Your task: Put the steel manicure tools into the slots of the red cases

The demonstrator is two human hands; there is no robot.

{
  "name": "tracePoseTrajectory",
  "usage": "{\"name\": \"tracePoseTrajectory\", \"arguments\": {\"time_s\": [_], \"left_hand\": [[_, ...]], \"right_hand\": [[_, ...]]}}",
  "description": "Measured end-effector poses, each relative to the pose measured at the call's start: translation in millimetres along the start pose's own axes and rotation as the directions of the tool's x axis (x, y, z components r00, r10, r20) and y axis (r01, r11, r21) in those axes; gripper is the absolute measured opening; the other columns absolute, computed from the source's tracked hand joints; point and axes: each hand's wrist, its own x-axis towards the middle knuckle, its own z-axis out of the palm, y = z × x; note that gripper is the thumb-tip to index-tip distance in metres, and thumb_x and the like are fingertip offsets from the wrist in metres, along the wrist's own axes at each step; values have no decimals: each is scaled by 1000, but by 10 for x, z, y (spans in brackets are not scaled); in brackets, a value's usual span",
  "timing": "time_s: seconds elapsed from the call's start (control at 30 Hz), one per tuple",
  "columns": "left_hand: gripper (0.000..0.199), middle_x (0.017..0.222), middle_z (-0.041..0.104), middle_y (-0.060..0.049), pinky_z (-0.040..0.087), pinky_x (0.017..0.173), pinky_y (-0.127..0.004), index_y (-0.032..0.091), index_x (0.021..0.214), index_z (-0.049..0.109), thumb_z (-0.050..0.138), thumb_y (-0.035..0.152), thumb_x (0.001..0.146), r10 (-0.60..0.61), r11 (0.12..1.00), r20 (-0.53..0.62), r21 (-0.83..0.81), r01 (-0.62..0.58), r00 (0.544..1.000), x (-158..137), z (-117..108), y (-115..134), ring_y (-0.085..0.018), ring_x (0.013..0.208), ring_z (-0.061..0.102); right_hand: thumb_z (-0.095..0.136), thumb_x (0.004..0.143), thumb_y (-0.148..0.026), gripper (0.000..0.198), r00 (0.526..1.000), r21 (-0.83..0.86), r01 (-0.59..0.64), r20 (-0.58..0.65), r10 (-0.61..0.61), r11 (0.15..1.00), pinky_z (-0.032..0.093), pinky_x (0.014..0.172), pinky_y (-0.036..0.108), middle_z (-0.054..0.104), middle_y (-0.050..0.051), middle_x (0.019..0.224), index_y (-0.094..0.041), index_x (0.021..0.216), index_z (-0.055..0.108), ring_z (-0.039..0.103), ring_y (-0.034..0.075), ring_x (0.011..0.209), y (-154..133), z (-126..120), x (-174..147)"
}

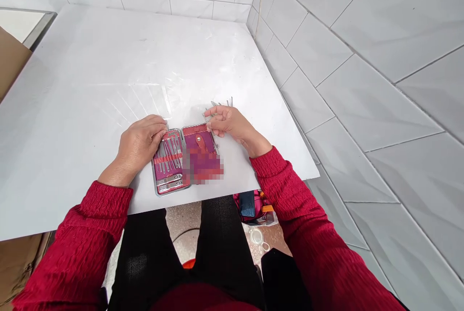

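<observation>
A manicure set case (pixel 172 161) lies unfolded near the table's front edge, metal-rimmed and lined in purple and red. Slim metal tools (pixel 167 150) stand in a red strap in its left half, above two nail clippers (pixel 170 183). My left hand (pixel 141 139) is closed at the upper left corner of that half, thumb and fingertips on the rim. At the top edge of the right half, my right hand (pixel 230 122) has its thumb against the case, with the index finger stretched out and other fingers curled. A snapped red tab (pixel 200 142) shows there; the lower part is blurred.
Several loose thin metal tools (pixel 228 102) lie just behind my right hand. Clear plastic film (pixel 145 101) rests on the white table (pixel 108 55). Tiled walls (pixel 348 89) border the back and right. A cardboard box (pixel 10 60) stands at the left, and bags (pixel 253 204) sit below.
</observation>
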Motion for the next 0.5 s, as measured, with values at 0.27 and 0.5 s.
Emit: {"name": "tracePoseTrajectory", "arguments": {"time_s": [0.27, 0.5], "left_hand": [[34, 117, 75, -6, 58, 91, -39, 21, 95, 74, 43, 32, 103, -3, 1000, 0, -7, 3, 1000, -7, -2, 4, -25, 111, 69], [32, 117, 75, -6, 58, 88, -38, 22, 94, 74, 45, 30, 102, 11, 1000, -11, -6, -11, 1000, -12, -1, 0, -25, 109, 70]], "right_hand": [[73, 81, -22, 43, 996, -39, 5, 86, -2, 999, 52, 53, 26, 68, -3, 64, -17, 123, 70, 61, 12, 57, 119, 86, -118], [76, 80, -31, 26, 999, -41, 44, 13, -44, 998, 51, 51, 26, 71, 0, 73, -20, 104, 74, 61, 11, 60, 234, 144, -137]]}}
